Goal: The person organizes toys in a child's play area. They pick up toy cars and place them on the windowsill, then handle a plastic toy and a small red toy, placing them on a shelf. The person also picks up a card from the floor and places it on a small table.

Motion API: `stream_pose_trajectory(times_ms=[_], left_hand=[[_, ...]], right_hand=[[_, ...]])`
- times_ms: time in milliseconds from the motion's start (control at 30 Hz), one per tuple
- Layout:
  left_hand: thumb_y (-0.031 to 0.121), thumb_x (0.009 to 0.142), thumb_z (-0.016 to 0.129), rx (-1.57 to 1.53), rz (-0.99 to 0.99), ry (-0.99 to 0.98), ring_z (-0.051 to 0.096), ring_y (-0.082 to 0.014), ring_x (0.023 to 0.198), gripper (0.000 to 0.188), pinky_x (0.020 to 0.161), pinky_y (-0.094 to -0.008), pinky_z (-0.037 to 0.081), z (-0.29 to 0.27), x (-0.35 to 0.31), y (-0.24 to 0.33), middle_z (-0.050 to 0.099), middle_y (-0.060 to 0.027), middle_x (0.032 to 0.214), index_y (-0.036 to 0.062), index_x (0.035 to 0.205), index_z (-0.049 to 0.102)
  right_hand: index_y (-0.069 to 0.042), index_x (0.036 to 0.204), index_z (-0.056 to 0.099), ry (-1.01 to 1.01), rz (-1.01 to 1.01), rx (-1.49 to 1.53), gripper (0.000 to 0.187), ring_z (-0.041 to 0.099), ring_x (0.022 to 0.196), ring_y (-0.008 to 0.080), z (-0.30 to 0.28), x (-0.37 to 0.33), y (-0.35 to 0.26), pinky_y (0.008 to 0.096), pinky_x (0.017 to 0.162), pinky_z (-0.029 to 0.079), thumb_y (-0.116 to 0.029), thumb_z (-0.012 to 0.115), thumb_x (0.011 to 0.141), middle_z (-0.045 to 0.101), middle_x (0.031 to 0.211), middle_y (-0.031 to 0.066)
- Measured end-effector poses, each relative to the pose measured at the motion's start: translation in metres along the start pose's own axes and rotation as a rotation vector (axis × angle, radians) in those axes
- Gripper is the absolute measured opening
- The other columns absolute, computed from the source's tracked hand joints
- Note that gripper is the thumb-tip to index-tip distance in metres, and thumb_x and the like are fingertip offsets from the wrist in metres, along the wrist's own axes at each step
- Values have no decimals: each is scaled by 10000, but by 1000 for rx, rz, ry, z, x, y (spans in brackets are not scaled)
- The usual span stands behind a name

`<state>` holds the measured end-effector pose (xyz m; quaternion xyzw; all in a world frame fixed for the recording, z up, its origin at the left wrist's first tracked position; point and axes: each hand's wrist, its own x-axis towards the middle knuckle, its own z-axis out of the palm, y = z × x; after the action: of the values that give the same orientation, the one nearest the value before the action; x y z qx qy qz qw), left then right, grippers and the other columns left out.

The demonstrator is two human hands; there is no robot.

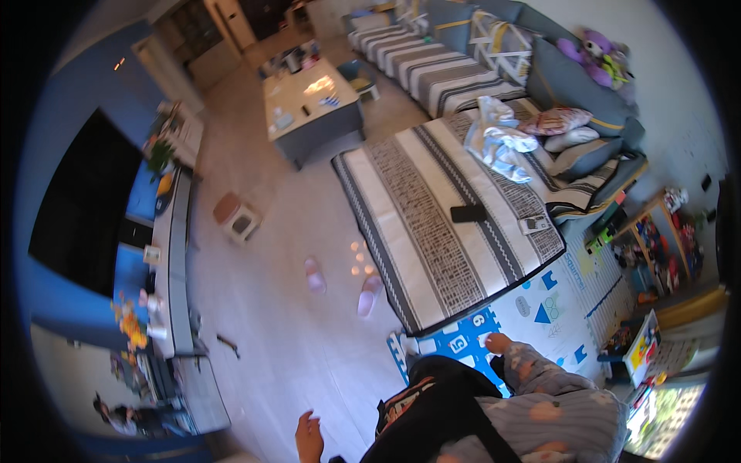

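Note:
At the lower edge my left hand (309, 438) is raised over the pale floor. Its fingers are slightly apart and nothing shows in them. My right hand (497, 342) comes out of a fluffy grey patterned sleeve (532, 369), above a blue and white play mat (451, 342). How its fingers lie is too small to make out. Black cloth (436, 401) covers part of my front. Beyond the mat, a striped cover (432, 224) lies over the near part of the sofa, with a dark flat phone-like object (468, 214) and a small white object (534, 224) on it.
Pink slippers (315, 275) and a brown-topped stool (236, 217) stand on the floor. A long table (309, 96) is farther off. At the left are a wall television (85, 201) and a low cabinet (176, 262). A toy shelf (664, 239) is at the right.

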<state>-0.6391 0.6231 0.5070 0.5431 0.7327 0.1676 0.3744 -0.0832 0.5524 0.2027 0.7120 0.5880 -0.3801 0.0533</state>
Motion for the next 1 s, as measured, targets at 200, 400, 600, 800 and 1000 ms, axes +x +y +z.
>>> stream_pose_trajectory(times_ms=[200, 400, 600, 800, 1000], left_hand=[[72, 936, 393, -58, 99, -119, 606, -244, 945, 273, 832, -334, 493, 8, 76, 14, 579, -159, 1173, -1, 1114, 586], [175, 930, 476, 125, 339, -381, 650, -280, 895, 278, 802, -353, 506, 42, 181, 76, 653, -169, 1020, 37, 1142, 590], [247, 921, 527, 315, 607, -420, 649, -316, 912, 322, 801, -371, 502, 46, 263, 186, 668, -194, 975, 53, 1172, 585], [248, 924, 523, 238, 723, -578, 630, -349, 915, 346, 799, -385, 495, 48, 272, 242, 653, -209, 996, 40, 1198, 567], [251, 929, 535, 217, 522, -568, 631, -309, 936, 347, 820, -369, 492, 47, 251, 190, 660, -179, 1018, 63, 1220, 560]], right_hand=[[-41, 963, 634, 392, -160, 383, 321, 628, 857, 391, -129, 80, -124, 484, 753, 493, -315, 481, 897, 657, 874, 199], [-36, 1017, 636, 188, 27, 1099, 327, 647, 758, 150, -182, 63, -159, 296, 656, 506, -338, 562, 914, 682, 868, 63], [-34, 1042, 600, 326, 303, 1737, 269, 670, 842, 240, -97, 34, -108, 358, 698, 547, -264, 581, 903, 680, 882, 115], [-48, 901, 695, -179, 337, 140, 274, 645, 872, 382, 107, 30, -14, 479, 755, 522, -270, 553, 824, 666, 939, 197], [-108, 831, 715, -172, 17, -88, 234, 655, 858, 345, 121, -35, 27, 466, 725, 523, -307, 600, 787, 676, 900, 158]])
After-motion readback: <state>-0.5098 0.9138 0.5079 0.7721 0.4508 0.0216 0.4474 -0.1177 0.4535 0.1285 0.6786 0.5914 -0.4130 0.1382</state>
